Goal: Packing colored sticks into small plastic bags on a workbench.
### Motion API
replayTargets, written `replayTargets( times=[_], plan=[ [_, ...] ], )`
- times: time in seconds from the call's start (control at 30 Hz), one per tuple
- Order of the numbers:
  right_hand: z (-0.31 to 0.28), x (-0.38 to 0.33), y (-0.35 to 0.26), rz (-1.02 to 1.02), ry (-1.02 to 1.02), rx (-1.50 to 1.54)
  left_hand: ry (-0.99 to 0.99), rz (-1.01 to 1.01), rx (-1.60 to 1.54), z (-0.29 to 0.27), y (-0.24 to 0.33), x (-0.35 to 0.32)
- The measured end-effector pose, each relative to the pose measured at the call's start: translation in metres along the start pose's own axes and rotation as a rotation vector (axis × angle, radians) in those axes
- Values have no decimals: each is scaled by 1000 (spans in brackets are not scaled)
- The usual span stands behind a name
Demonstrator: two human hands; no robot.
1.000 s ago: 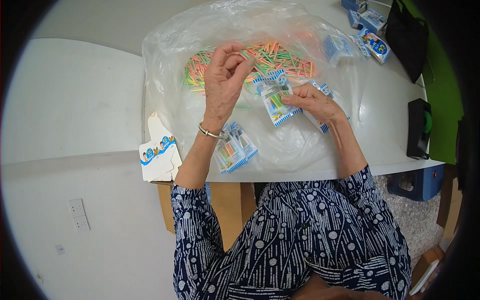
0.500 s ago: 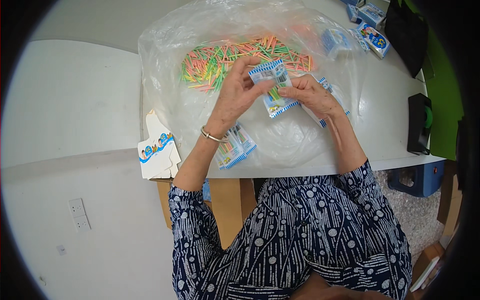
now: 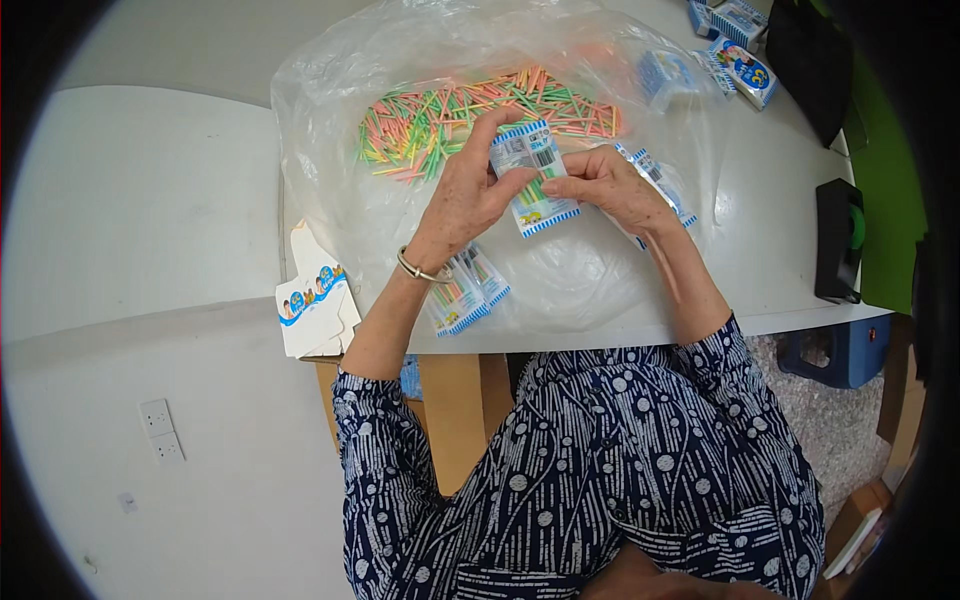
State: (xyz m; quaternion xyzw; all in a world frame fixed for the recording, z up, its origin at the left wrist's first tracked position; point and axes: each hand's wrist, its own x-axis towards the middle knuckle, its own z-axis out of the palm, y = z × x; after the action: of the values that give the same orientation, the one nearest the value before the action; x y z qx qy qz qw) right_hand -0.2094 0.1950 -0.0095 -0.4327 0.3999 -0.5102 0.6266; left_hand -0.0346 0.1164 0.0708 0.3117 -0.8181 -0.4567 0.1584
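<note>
A small clear packet (image 3: 552, 210) with blue-striped ends and a few coloured sticks inside is held upright between both hands over the plastic bag. My left hand (image 3: 463, 200) grips its left side, thumb across the front and fingers behind. On the right edge, my right hand (image 3: 618, 192) pinches it between thumb and fingers. Beyond the hands lies a heap of thin pink, green and yellow sticks (image 3: 430, 125). Filled packets (image 3: 462, 300) lie beside my left wrist, and more packets (image 3: 660, 180) lie partly under my right hand.
A large clear plastic bag (image 3: 330, 130) spreads over the white table (image 3: 770, 240). Flat white printed cartons (image 3: 318, 310) sit at the left edge. Small packed boxes (image 3: 742, 72) stand at the far right, and a black tape dispenser (image 3: 836, 240) at the right.
The packet and both hands have shifted slightly left, and the packet is turned a little more upright. My right hand has uncovered more of the packets beside it.
</note>
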Motion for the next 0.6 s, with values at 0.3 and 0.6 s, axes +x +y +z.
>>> replayTargets(
  times=[0.3,0.6],
  plan=[
    [2,1,4,-46,-22,-106,21,25,37,1,-4,5],
    [-3,-13,-14,-109,127,-419,23,-40,-7,2,-13,-7]
  ],
)
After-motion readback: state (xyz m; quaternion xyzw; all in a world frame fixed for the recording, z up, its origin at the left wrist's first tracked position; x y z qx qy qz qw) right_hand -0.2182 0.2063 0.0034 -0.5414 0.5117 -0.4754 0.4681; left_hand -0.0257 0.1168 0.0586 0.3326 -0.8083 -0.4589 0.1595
